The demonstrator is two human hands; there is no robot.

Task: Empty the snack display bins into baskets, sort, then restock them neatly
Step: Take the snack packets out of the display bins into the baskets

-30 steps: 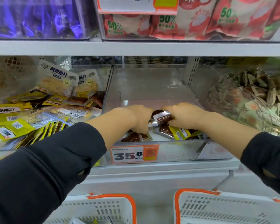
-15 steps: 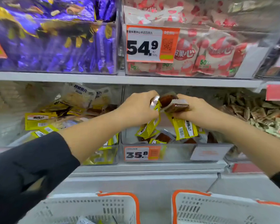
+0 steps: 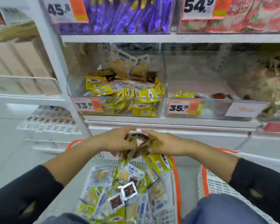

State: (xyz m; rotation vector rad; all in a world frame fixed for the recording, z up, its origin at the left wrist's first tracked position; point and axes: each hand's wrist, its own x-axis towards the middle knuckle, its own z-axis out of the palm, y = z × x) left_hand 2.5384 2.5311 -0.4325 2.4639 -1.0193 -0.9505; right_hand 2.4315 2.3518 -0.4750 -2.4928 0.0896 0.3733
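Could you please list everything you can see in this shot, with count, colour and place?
Clear bin, tag 35.8: one, nearly empty, middle shelf.
Clear bin, tag 13.8: one, full of yellow packets, left of it.
Purple packets: many, top shelf.
Red-and-white packets: many, top shelf, right.
White basket with orange rim: one, below the hands, full of mixed packets.
Second white basket: one, right.
Snack packets: a bunch, yellow and brown, between both hands.
Left hand, right hand: over the full basket.
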